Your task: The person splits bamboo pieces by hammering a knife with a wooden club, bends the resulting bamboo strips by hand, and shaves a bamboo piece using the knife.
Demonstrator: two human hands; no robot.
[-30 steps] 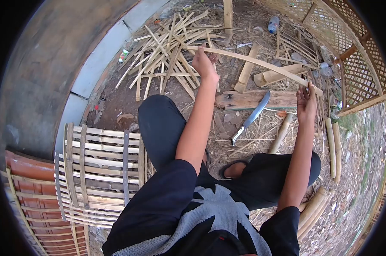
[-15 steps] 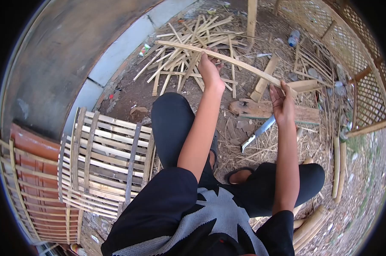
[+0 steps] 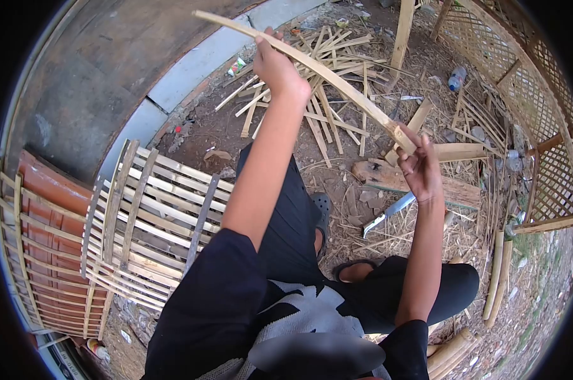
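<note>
A long pale bamboo strip (image 3: 337, 79) is held up in front of me, slanting from upper left down to the right. My left hand (image 3: 279, 66) is closed around it toward its upper end. At the lower right end, my right hand (image 3: 421, 166) grips the strip near a rough node, with the fingers partly curled. On the ground below the right hand lies a knife (image 3: 391, 212) with a wide blade and pale handle, beside a worn wooden block (image 3: 419, 183).
A heap of split bamboo strips (image 3: 337, 54) lies ahead by the wall. To the left stands a slatted bamboo frame (image 3: 153, 221). A woven lattice (image 3: 483, 47) bounds the right side. A plastic bottle (image 3: 457, 78) and bamboo poles (image 3: 498, 272) lie on the right.
The strip has swung up and left at my left hand's end, and its right end has dropped lower. My left hand moved up and left, my right hand slightly down.
</note>
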